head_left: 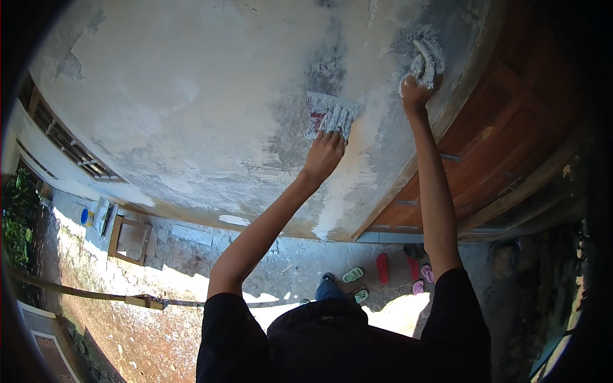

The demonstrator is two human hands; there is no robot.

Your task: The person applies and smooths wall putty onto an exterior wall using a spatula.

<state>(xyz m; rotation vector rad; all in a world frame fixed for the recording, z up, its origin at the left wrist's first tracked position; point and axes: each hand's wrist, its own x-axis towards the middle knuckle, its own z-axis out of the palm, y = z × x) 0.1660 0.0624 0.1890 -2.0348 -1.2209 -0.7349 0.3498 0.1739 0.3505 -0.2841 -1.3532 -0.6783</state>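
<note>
My left hand [324,156] is closed on a broad putty knife [332,115], held out before the wall [191,83]. Wet whitish putty is heaped along its flat blade, and a red patch shows at one side. Higher and to the right, my right hand [418,92] grips a tool thickly smeared with white putty [428,60], near the wall by the door frame. Its outline is lost against the grey smears, so I cannot tell its exact kind. The wall carries uneven grey and white patches, darker behind both hands.
A brown wooden door [511,121] stands at the right. Below lie green sandals [352,274], red slippers [382,268] and pink slippers [418,286]. A wooden frame [129,240] and a blue bucket [85,217] are at the left, below a barred window [67,137].
</note>
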